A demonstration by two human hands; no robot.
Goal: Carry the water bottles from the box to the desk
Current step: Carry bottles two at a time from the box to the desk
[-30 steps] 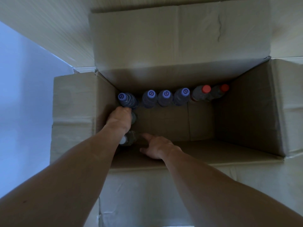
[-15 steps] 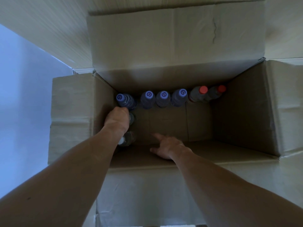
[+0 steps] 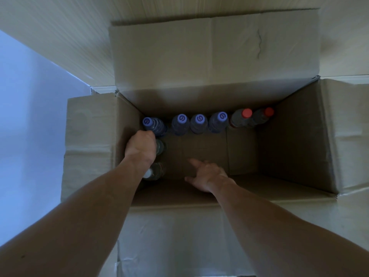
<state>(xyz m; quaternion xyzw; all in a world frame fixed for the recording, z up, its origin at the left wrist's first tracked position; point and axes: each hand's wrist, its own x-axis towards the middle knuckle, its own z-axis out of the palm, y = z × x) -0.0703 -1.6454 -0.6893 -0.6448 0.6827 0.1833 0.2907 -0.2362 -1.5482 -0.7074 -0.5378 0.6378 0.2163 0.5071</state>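
Observation:
An open cardboard box (image 3: 299, 140) fills the view from above. Along its far wall stand several bottles with purple caps (image 3: 198, 123) and two with red caps (image 3: 246, 116). A purple-capped bottle (image 3: 152, 124) stands in the far left corner. My left hand (image 3: 140, 146) is down at the left wall, its fingers curled over the top of a clear bottle (image 3: 160, 147) that it mostly hides. A white-capped bottle (image 3: 152, 172) stands near my left forearm. My right hand (image 3: 205, 173) hovers over the box floor, fingers loosely spread, holding nothing.
The box's back flap (image 3: 215, 54) stands up against a pale wall. Side flaps (image 3: 89, 136) lie spread to the left and right, and a front flap hangs towards me. The right half of the box floor (image 3: 243, 154) is bare cardboard.
My right hand has drifted right and a little forward, away from the white-capped bottle. My left hand stays on the clear bottle at the left wall.

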